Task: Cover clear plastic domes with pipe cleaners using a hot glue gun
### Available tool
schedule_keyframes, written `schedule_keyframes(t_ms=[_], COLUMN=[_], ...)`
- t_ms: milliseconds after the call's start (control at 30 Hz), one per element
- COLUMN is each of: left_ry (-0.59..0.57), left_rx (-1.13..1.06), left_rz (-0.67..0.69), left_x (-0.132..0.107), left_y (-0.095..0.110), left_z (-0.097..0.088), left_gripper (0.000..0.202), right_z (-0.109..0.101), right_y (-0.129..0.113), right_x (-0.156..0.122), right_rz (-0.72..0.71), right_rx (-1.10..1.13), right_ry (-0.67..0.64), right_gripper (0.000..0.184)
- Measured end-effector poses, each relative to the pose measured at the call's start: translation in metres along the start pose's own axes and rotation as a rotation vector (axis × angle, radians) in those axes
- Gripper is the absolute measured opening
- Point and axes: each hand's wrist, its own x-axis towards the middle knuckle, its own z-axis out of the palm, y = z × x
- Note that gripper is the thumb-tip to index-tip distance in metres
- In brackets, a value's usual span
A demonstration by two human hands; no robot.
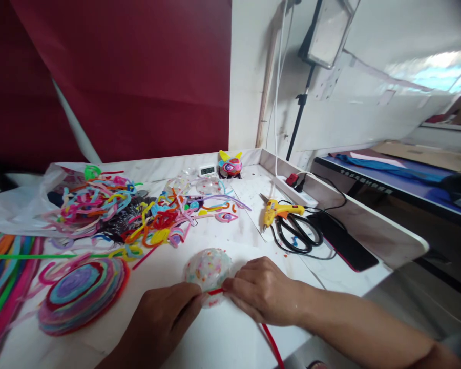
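A red pipe cleaner [272, 344] is pinched between my two hands, with a short stretch showing between the fingertips. Its loose end trails from under my right hand toward the table's front edge. My left hand [165, 310] has thumb and fingers pressed together at one side; my right hand [263, 289] grips from the other. Directly by the fingertips lies a clear, speckled plastic dome [208, 264]. Whether the pipe cleaner touches the dome I cannot tell. To the left sits a disc of coiled pipe cleaners [82, 292] in purple, red, pink and blue.
A yellow glue gun [278, 211] with coiled black cable lies at right, beside a phone [343, 241] and a power strip [295, 190]. Tangled pipe cleaners [96, 200] spill from a plastic bag [19, 205]. A small clock [207, 170] and a decorated ball [230, 166] stand behind.
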Motion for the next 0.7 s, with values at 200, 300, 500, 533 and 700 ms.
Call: schedule_keyframes(t_ms=[200,300,500,533,700], left_ry=[0.014,0.016,0.014,0.009,0.024], left_rx=[-0.01,0.0,0.013,0.013,0.01], left_rz=[-0.003,0.008,0.018,0.016,0.018], left_x=[-0.0008,0.0027,0.0065,0.0064,0.0067], left_y=[0.0002,0.0021,0.004,0.004,0.0057], left_z=[-0.0003,-0.0022,-0.0039,-0.0038,-0.004], left_gripper=[0.014,0.016,0.021,0.022,0.021], right_z=[-0.0001,-0.0003,-0.001,-0.001,-0.0007], right_y=[0.0002,0.0005,-0.0003,-0.0006,-0.0013], right_x=[0.0004,0.0005,0.0005,0.0005,0.0004], right_rz=[-0.014,-0.014,-0.01,-0.005,-0.001], right_rx=[-0.005,-0.014,-0.007,-0.007,0.0], right_ry=[0.004,0.007,0.003,0.002,0.003], right_gripper=[0.02,0.021,0.021,0.02,0.018])
